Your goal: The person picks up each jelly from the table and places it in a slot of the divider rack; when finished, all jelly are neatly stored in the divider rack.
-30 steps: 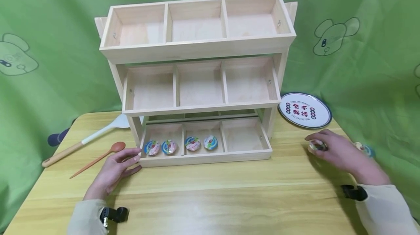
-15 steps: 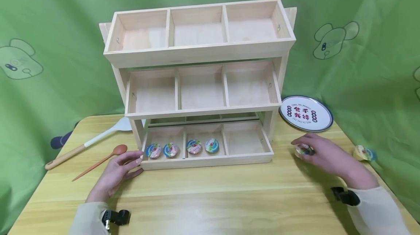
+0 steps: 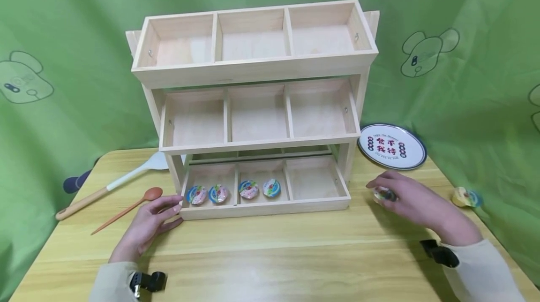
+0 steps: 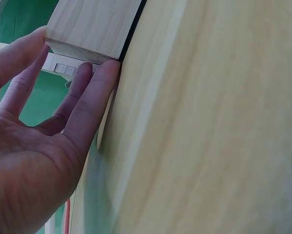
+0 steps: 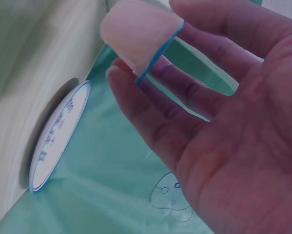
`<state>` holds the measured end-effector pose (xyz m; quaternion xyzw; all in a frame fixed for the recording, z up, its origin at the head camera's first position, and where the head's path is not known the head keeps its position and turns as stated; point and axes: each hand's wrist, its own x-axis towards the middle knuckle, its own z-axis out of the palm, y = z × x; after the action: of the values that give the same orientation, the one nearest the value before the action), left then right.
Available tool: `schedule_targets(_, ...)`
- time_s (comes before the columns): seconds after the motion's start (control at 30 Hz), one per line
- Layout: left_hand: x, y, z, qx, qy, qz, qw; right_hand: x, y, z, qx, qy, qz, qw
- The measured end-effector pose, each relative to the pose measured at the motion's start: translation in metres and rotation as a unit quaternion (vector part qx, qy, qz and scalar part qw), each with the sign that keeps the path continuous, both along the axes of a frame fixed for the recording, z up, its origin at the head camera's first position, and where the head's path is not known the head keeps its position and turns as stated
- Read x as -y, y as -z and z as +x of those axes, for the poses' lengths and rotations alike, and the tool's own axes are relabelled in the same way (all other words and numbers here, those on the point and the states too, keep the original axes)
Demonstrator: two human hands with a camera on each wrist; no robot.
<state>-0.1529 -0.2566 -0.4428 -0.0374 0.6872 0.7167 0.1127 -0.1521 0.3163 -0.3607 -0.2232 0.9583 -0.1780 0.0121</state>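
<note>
In the head view, my right hand (image 3: 415, 203) holds a small jelly cup (image 3: 384, 193) by its fingertips, low over the table to the right of the wooden three-tier shelf (image 3: 253, 68). The right wrist view shows the cup's pale pink body and blue rim. My left hand (image 3: 145, 227) touches the left front corner of the bottom tier with nearly straight fingers. Two jelly cups (image 3: 196, 195) sit in that tier's left compartment, and two more jelly cups (image 3: 248, 189) in its middle one. The bottom tier's right compartment and both upper tiers hold nothing.
A yellow jelly cup (image 3: 461, 197), with something blue beside it, lies at the table's right edge. Behind my right hand is a white plate (image 3: 392, 147) with red characters. To the left lie an orange spoon (image 3: 126, 210) and a white spatula (image 3: 126, 177) with a wooden handle.
My right hand has moved left toward the shelf, carrying the jelly cup, and the yellow cup shows more fully behind it. My left hand has stayed at the shelf's corner.
</note>
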Motion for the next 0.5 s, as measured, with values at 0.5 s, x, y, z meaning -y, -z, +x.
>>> schedule_targets(0.5,0.000,0.002,0.000,-0.001,-0.003,0.008,1.0000,0.020,-0.008,0.004,-0.037,-0.048,-0.014,0.9981)
